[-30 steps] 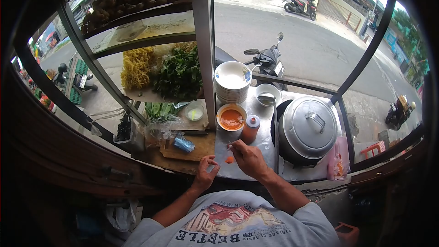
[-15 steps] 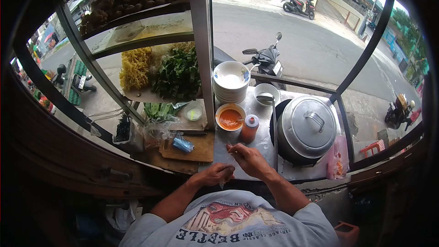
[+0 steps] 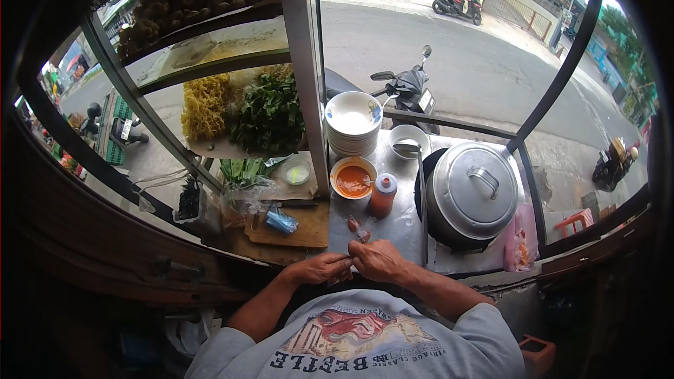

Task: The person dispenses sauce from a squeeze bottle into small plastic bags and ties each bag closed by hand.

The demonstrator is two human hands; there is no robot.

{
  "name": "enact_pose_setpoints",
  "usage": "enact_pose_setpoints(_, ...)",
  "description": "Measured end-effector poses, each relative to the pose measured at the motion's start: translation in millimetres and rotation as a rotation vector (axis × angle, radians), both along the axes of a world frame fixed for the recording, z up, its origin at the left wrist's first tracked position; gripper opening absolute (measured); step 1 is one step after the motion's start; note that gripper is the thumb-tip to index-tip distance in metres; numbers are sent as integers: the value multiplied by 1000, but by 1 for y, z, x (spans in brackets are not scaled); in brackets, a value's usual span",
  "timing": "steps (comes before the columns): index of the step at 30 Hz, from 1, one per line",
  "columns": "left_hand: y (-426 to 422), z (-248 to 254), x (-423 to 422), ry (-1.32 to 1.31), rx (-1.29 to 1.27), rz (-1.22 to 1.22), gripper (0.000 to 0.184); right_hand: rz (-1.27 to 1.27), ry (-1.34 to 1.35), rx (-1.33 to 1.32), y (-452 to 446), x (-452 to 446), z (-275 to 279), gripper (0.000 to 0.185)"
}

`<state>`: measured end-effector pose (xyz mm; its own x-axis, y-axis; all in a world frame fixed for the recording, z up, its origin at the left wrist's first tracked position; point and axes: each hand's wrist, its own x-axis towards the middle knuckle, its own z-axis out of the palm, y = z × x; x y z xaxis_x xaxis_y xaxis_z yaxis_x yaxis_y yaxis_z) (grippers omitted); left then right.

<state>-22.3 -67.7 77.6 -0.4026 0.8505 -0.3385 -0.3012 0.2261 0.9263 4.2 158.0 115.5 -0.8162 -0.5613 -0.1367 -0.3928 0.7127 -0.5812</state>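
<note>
My left hand [image 3: 327, 267] and my right hand [image 3: 379, 260] meet at the counter's front edge, fingers pinched together at the tips. What they hold between them is too small and covered to make out. Just beyond my right hand lies a small clear plastic bag [image 3: 361, 230] with something red inside, on the metal counter [image 3: 337, 228]. Behind it stand a squeeze bottle [image 3: 382, 195] of orange-red sauce and a bowl of orange sauce [image 3: 352, 180] with a spoon in it.
Right of the bottle is a large lidded pot [image 3: 474, 189]. A bowl with a ladle [image 3: 407, 146] and stacked bowls [image 3: 353, 121] stand behind. Left lies a cutting board [image 3: 302, 228] with a knife [image 3: 296, 203] and blue plastic packet [image 3: 281, 220]. Noodles [image 3: 205, 107] and greens [image 3: 265, 112] fill a shelf.
My right hand has dropped toward my body and joined my left. The small red-filled bag now shows on the counter; clear plastic was between my hands before.
</note>
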Motion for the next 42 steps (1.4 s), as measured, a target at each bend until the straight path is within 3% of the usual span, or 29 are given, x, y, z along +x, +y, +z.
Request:
enact_pose_setpoints(5,-12,-13,1,-26,162,258,35,57,-175,-292,5,-2,-7,20)
enact_pose_setpoints(7,-10,-5,5,-139,186,413,31,-39,-86,-298,1,4,-25,22)
enact_pose_setpoints(10,5,-24,17,-414,457,687,32,-137,91,-284,-11,16,-31,21)
enact_pose_setpoints(13,15,-37,22,-383,423,831,31,-158,199,-275,-13,19,-39,19)
enact_pose_setpoints(16,18,-32,26,9,56,770,26,-132,201,-259,-6,20,-28,18)
enact_pose_setpoints(19,27,-6,33,756,-181,690,19,-100,189,-153,4,11,-19,15)
enact_pose_setpoints(21,30,-2,34,883,-148,645,18,-132,137,-66,7,8,-16,18)
enact_pose_setpoints(25,31,10,34,1125,-166,566,16,-183,28,-182,9,5,-28,26)
enact_pose_setpoints(28,29,7,30,589,-134,496,15,-270,-79,-410,9,5,-35,30)
enact_pose_setpoints(30,28,-10,29,326,24,500,13,-349,-198,-615,11,6,-33,30)
enact_pose_setpoints(34,25,-29,32,-34,227,466,13,-253,-311,-608,16,11,-44,26)
enact_pose_setpoints(39,20,-43,34,-94,220,498,16,-197,-354,-416,16,8,-28,21)
enact_pose_setpoints(42,12,-45,29,-129,117,437,18,-244,-292,-500,10,10,-27,20)
